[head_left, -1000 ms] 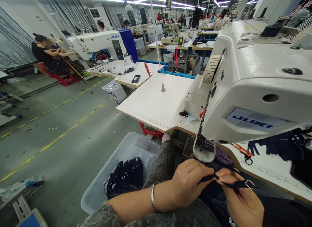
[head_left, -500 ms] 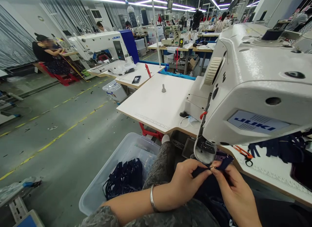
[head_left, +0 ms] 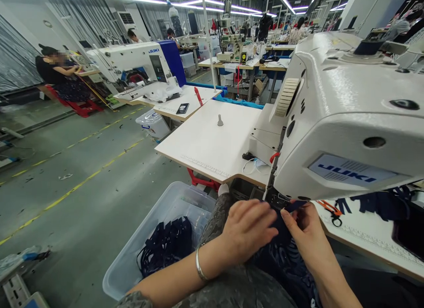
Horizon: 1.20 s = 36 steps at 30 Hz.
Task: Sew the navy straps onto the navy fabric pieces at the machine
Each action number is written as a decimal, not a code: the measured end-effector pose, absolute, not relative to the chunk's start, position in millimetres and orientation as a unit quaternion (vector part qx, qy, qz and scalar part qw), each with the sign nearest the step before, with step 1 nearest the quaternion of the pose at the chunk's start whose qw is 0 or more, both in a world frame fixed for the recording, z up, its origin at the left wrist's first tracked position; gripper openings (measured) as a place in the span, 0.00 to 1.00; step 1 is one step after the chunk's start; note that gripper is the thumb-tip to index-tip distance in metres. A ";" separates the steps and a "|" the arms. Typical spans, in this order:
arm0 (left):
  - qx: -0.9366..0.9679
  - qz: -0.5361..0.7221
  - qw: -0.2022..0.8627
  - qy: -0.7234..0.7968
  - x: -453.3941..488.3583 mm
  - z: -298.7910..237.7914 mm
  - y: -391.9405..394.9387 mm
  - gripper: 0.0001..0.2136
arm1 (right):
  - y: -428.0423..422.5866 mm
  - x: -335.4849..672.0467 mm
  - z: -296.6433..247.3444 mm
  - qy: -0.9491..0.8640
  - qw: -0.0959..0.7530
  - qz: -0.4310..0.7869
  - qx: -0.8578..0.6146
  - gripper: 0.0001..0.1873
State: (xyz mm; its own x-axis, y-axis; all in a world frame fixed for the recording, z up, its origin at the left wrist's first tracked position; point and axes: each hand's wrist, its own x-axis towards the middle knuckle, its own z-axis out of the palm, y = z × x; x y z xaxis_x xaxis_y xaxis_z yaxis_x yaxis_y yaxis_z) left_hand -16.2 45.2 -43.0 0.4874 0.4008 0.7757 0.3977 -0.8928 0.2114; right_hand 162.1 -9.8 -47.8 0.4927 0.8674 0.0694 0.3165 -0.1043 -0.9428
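A white JUKI sewing machine [head_left: 347, 127] fills the right side. Just left of its presser-foot area [head_left: 278, 198], my left hand [head_left: 248, 228] has its fingers stretched out and its back toward me. No cloth shows in its grip, though the palm side is hidden. My right hand [head_left: 306, 231] pinches the edge of a navy fabric piece [head_left: 285, 233] between thumb and fingers beside the presser foot. The rest of that fabric hangs down over my lap, and the hand covers part of its edge.
Navy fabric pieces [head_left: 168, 242] lie in a clear plastic bin [head_left: 114, 270] at lower left. Orange-handled snips [head_left: 331, 211] and more navy fabric [head_left: 380, 204] rest on the table at right. A second JUKI machine [head_left: 132, 56] stands at back left, with a seated person [head_left: 61, 76] beyond it.
My left hand has let go of the fabric edge and moved up and left, its fingers extending. My right hand has brought the fabric up to the presser foot.
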 end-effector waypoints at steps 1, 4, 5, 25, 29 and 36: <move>0.896 0.404 -0.027 0.182 -18.4 -42.1 47.4 0.16 | -8.3 163.0 -48.5 -0.418 0.524 0.292 -0.682 0.18; 0.955 0.265 -0.047 0.128 -21.9 -36.9 52.2 0.15 | -6.3 164.2 -48.2 -0.398 0.540 0.350 -0.654 0.18; 0.961 0.240 -0.041 0.131 -22.1 -34.4 53.2 0.16 | -6.4 164.8 -47.8 -0.391 0.542 0.362 -0.649 0.18; 0.936 0.248 -0.076 0.236 4.4 -31.5 53.1 0.18 | 37.1 202.3 -46.5 -0.521 0.472 0.160 -0.693 0.14; 0.937 0.243 -0.068 0.242 5.9 -31.1 52.5 0.19 | 43.1 206.2 -48.6 -0.550 0.464 0.118 -0.684 0.13; 0.940 0.231 -0.052 0.244 7.0 -25.3 52.1 0.19 | 45.9 207.7 -50.4 -0.569 0.422 0.110 -0.698 0.14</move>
State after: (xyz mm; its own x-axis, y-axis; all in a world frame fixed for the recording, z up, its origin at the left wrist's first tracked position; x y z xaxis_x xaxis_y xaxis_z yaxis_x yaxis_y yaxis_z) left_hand 7.0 52.1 -25.3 0.7736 0.4357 0.4601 0.4835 -0.8752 0.0157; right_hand 207.7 45.9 -50.4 0.3288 0.8861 0.3267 0.7012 0.0026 -0.7129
